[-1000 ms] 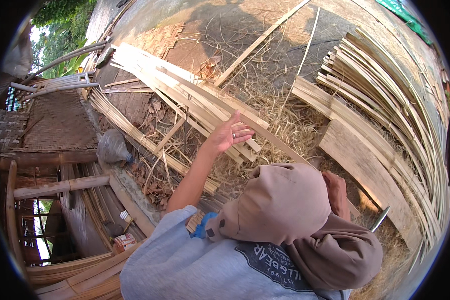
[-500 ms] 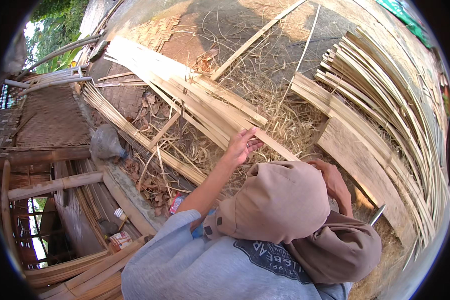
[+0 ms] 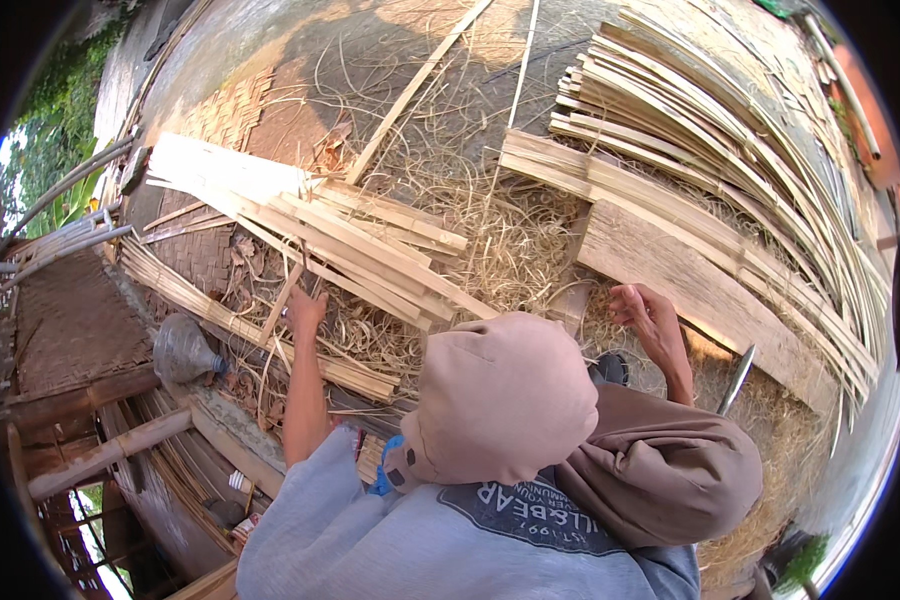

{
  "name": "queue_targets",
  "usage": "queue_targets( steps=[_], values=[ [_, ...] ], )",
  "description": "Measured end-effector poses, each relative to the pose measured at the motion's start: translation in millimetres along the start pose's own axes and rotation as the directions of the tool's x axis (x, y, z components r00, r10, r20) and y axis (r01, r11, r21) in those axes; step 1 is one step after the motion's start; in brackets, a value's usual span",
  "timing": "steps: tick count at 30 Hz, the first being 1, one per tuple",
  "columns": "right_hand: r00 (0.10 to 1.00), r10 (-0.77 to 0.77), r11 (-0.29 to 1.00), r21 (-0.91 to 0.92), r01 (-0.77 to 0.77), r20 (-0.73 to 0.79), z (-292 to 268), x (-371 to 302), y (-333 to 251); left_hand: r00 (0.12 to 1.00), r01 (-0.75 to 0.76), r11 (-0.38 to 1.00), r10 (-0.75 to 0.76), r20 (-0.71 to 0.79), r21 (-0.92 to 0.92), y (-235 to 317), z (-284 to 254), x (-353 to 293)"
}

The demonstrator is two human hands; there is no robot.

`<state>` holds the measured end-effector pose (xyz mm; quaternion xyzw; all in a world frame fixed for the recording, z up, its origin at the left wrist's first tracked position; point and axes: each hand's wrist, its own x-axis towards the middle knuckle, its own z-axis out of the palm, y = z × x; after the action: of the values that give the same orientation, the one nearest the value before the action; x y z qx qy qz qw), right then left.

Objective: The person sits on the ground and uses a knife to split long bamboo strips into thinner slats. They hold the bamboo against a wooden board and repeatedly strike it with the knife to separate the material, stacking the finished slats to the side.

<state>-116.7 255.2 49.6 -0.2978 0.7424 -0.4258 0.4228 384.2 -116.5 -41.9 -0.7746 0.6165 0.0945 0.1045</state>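
Note:
My left hand (image 3: 305, 310) is low beside the near edge of a pile of pale bamboo strips (image 3: 360, 255). Its fingers are curled next to a short slanting bamboo stick (image 3: 282, 305); what they hold, if anything, I cannot make out. A thin dark upright piece (image 3: 304, 255) shows just beyond them. Over on the right, my right hand (image 3: 648, 312) hovers near the left edge of a wide wooden plank (image 3: 690, 265), fingers loosely bent and apart, holding nothing visible. One long strip reaches from the pile toward my body, its near end hidden by brown cloth.
Long split bamboo strips (image 3: 710, 140) fan out at the right. A shiny metal blade (image 3: 738, 380) juts beside the plank. Curly shavings (image 3: 530, 240) cover the ground between. A clear plastic jug (image 3: 182, 350) lies at the left, near a bamboo frame (image 3: 110, 455).
My left hand has let go of the long strip and moved left and down beside the pile. My right hand has come out from behind the cloth. The view has shifted right.

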Motion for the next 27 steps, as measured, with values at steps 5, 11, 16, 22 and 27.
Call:
queue_targets(
  steps=[5,11,16,22,27],
  values=[
    [0.988,-0.049,0.999,0.009,0.051,-0.15,-22.8,-11.7,12.1,0.993,-0.016,0.999,0.011,-0.114,-0.039,-77.1,12.8,7.0],
    [0.577,-0.197,0.895,-0.385,-0.224,-0.793,-77.1,-88.1,105.8,0.971,-0.103,0.939,0.167,-0.172,0.329,7.5,-30.3,-12.3],
    [0.109,-0.311,0.426,-0.241,-0.872,-0.944,-107.9,-144.7,242.0,0.662,-0.748,0.607,0.709,-0.242,-0.269,180.6,-56.5,-49.1],
    [0.389,0.404,0.742,0.048,-0.669,-0.828,-111.7,-176.9,285.3,0.076,-0.977,0.016,0.958,-0.276,-0.212,397.2,-28.1,-127.4],
    [0.297,-0.047,0.78,-0.221,-0.586,-0.954,-80.8,-181.1,292.8,-0.025,-0.996,-0.033,0.996,-0.09,-0.086,457.9,13.4,-128.4]
  ],
)
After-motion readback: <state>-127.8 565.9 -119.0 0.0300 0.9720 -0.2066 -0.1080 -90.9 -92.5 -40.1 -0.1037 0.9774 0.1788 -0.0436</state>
